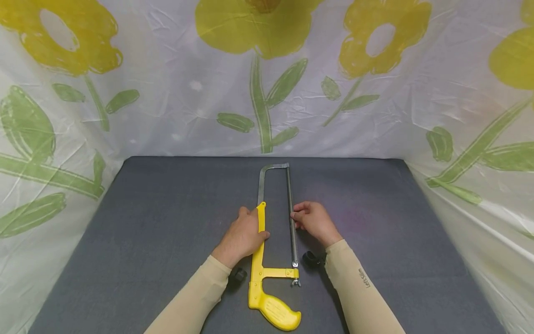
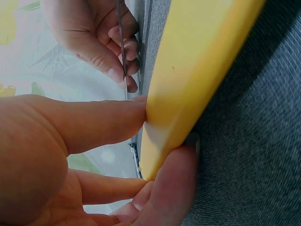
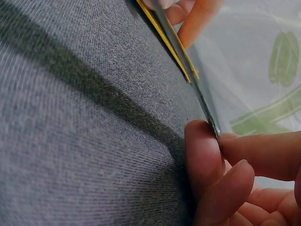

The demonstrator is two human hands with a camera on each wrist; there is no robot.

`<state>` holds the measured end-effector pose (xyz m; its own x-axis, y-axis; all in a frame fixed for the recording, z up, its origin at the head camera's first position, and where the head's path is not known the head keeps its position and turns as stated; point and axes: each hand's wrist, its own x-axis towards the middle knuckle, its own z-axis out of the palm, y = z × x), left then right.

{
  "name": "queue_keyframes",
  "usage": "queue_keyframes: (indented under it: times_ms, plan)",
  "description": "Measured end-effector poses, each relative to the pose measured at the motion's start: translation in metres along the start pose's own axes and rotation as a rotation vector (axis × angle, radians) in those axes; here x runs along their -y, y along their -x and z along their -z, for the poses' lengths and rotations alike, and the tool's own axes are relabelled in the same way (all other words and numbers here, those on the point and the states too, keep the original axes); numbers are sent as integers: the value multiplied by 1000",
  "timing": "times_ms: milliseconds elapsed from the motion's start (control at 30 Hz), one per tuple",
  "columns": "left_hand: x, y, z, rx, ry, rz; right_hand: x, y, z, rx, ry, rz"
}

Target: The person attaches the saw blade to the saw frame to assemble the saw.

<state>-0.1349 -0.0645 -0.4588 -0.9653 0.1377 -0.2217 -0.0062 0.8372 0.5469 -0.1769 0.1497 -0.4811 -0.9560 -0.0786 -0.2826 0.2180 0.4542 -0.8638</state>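
Plainly, the hacksaw (image 1: 257, 260) lies between my two hands, its handle (image 1: 278, 313) toward me and its far end near the back edge of the table. My left hand (image 1: 244, 234) grips the yellow frame (image 1: 261, 220), the thumb reaching across to the blade side. My right hand (image 1: 315, 221) pinches the blade (image 1: 294, 246) between thumb and forefinger, partway along its length, the other fingers bent beneath. Below both grips, the crossbar (image 1: 277, 272) meets the blade's near end, where a wing nut (image 1: 295, 282) sticks out.

From above, most of my left fingers are hidden behind the hand and frame. The left wrist view cuts off the handle; the right wrist view blurs the near stretch of blade and crops my left hand. The saw seems held slightly off the cloth, though I can't be sure. I can't make out the teeth.

Dark grey cloth covers the table (image 1: 167, 222), with shadows falling under my wrists. Around it hang white sheets (image 1: 175, 83) printed with yellow flowers and green leaves, creased in places, the tallest blooms running out at the top.
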Motion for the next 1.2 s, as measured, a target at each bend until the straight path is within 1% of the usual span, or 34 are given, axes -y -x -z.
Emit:
queue_keyframes:
  times_ms: [167, 267, 400, 733, 1033, 1200]
  plan:
    - [0, -1, 2, -5, -5, -8, 2, -1, 2, 7, 4, -1]
    - [0, -2, 3, 3, -8, 3, 4, -2, 2, 10, 23, -8]
    - [0, -2, 3, 17, -6, 17, 5, 0, 2, 10, 69, -17]
    - [0, -2, 1, 15, -29, 18, 6, 4, 3, -9, 178, -20]
    - [0, -2, 1, 19, -29, 25, 6, 5, 4, -19, 215, -21]
    - [-1, -1, 2, 29, -26, 25, 7, 5, 4, -8, 234, -45]
